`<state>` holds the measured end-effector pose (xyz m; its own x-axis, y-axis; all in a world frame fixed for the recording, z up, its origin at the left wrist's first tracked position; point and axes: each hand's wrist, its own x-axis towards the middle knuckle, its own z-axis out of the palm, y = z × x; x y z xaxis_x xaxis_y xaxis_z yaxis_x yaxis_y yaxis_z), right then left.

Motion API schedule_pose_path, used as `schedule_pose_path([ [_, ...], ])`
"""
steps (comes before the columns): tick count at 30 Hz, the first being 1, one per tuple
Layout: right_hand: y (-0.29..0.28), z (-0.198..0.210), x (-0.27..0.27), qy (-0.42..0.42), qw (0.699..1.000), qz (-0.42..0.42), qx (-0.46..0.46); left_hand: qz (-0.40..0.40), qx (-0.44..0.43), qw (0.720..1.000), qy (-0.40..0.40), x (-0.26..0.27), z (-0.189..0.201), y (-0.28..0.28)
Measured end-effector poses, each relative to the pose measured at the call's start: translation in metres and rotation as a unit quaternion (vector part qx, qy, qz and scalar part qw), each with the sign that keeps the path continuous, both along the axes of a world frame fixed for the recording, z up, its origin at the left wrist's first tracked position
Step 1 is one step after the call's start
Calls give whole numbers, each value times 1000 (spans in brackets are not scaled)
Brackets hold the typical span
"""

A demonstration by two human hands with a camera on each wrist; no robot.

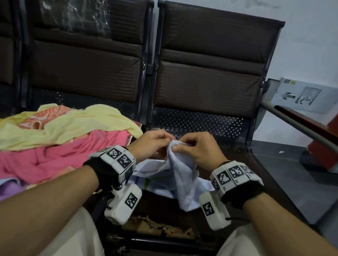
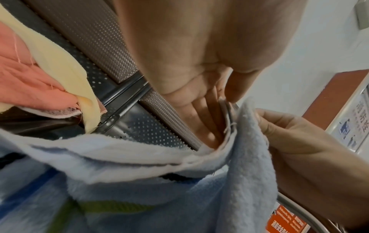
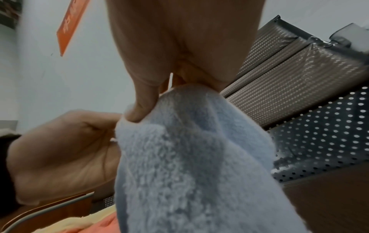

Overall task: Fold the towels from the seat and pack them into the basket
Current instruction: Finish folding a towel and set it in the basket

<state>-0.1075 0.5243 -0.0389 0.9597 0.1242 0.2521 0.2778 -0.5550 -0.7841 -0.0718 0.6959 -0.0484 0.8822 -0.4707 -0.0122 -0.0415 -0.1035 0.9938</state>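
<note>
A light blue towel (image 1: 183, 173) hangs bunched over the brown seat (image 1: 246, 171) in front of me. My left hand (image 1: 153, 144) and my right hand (image 1: 194, 146) meet at its top edge and both pinch it between thumb and fingers. In the left wrist view my left hand's fingers (image 2: 201, 119) curl behind the blue towel's hem (image 2: 139, 151). In the right wrist view my right thumb (image 3: 142, 102) presses on the blue towel (image 3: 189, 157). A heap of towels, yellow (image 1: 70, 126), pink (image 1: 45, 160) and purple (image 1: 2, 189), lies on the seat to the left. No basket is in view.
Dark padded backrests (image 1: 210, 71) stand behind the seats. A grey armrest bar (image 1: 309, 133) slants along the right side. The front edge of the seat is torn (image 1: 155, 227). My knees in pale trousers (image 1: 70, 240) are below the seat's front.
</note>
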Motion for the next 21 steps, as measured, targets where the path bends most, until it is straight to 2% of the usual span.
schedule_pose_path([
  [4, 2, -1, 0, -10, 999, -44, -3, -23, -38, 998, 44, -4, 2, -1],
  [9, 0, -3, -2, -20, 999, -35, -3, -15, 6, 999, -31, -6, 0, 2],
  [16, -16, -7, -4, -27, 990, 37, -136, 45, 39, 992, -114, 5, -2, 12],
  [21, -20, -10, -2, 23, 978, 53, -199, 76, 47, 989, -121, 6, -3, 15],
])
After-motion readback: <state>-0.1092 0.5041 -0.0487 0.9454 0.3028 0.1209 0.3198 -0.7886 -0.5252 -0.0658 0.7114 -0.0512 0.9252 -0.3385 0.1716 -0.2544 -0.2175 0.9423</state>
